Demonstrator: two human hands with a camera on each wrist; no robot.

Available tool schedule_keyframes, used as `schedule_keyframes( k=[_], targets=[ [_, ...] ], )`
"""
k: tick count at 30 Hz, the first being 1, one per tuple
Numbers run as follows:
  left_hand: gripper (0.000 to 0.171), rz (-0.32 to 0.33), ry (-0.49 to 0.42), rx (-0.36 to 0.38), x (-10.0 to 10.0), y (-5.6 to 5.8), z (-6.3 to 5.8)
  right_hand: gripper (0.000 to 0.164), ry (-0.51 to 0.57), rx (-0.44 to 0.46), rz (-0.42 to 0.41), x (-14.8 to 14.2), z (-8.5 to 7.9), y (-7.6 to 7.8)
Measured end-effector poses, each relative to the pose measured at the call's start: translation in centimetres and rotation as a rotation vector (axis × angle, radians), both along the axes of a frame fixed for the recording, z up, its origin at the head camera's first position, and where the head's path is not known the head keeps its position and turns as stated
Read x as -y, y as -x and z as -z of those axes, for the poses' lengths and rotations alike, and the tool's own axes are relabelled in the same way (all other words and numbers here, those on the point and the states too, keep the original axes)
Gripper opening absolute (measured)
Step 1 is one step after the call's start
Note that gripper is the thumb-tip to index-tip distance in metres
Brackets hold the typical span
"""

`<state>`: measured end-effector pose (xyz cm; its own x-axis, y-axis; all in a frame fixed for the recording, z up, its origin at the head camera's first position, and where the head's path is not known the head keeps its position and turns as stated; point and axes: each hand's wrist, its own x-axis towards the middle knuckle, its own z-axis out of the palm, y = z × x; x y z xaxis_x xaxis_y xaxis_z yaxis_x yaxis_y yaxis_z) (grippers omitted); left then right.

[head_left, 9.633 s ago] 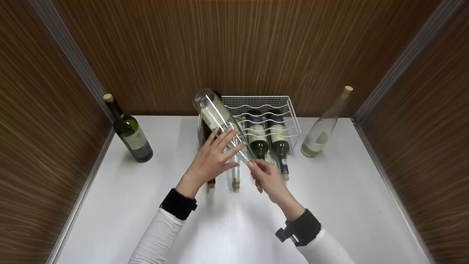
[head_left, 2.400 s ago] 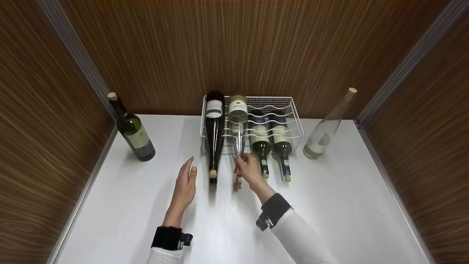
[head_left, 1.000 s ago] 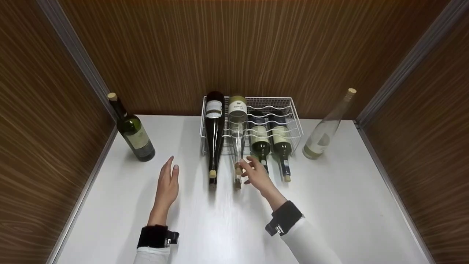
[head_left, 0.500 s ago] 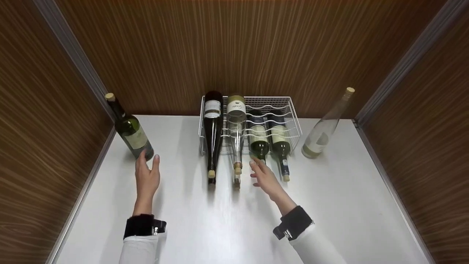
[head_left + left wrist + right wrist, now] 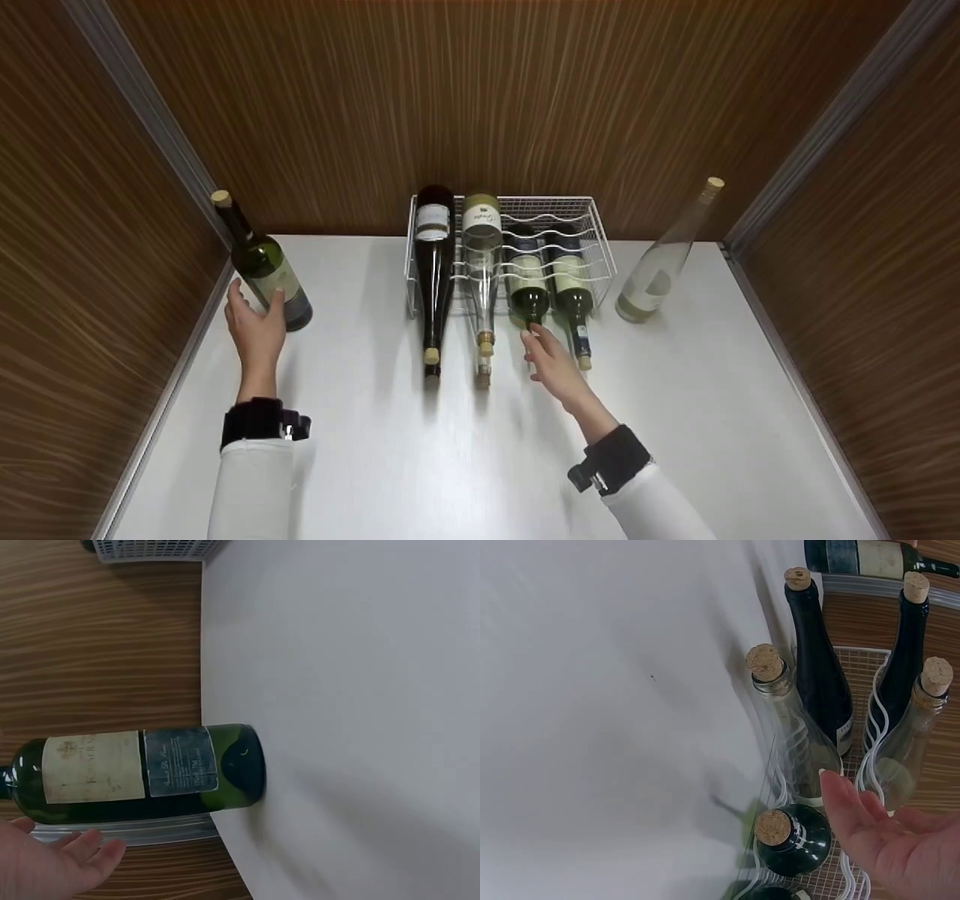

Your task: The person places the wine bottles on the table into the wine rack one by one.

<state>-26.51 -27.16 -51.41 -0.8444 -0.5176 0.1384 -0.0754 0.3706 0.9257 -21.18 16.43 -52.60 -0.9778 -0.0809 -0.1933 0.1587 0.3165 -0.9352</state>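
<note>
At the left stands an upright, corked green wine bottle (image 5: 274, 274) with a cream and blue label. My left hand (image 5: 257, 330) is right beside it, thumb and fingers spread around its near side; in the left wrist view the fingers (image 5: 94, 859) look apart from the glass. My right hand (image 5: 559, 367) hovers with relaxed fingers by the neck of a green bottle (image 5: 529, 300) lying in the white wire rack (image 5: 525, 198), holding nothing. On the rack's upper level lie a dark bottle (image 5: 435, 277) and a clear bottle (image 5: 481, 259), corks toward me.
Another green bottle (image 5: 571, 281) lies at the rack's lower right. Beneath the upper pair, necks of a dark and a clear bottle stick out. A clear corked bottle (image 5: 656, 281) stands right of the rack. Wood-grain walls (image 5: 495, 97) enclose the white table (image 5: 450, 465) on three sides.
The clear bottle, earlier in both hands, now lies on the rack's upper level. My right hand has released its neck and drawn back rightward. My left hand has moved left to the green bottle.
</note>
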Motion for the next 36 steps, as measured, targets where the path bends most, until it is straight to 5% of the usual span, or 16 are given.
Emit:
schedule_keyframes(
  k=[8, 19, 36],
  targets=[
    [0.085, -0.015, 0.023, 0.068, 1.5, 2.4, -1.6, 0.063, -0.011, -0.004, -0.011, -0.1, -0.3, -0.2],
    [0.094, 0.015, -0.009, 0.058, 2.1, 5.0, -2.0, 0.069, 0.003, -0.015, -0.002, 0.0, -0.2, -0.3],
    [0.095, -0.007, -0.014, 0.128, 1.9, 5.8, -2.8, 0.063, -0.051, -0.058, 0.002, 0.2, -0.6, -0.3]
  ],
)
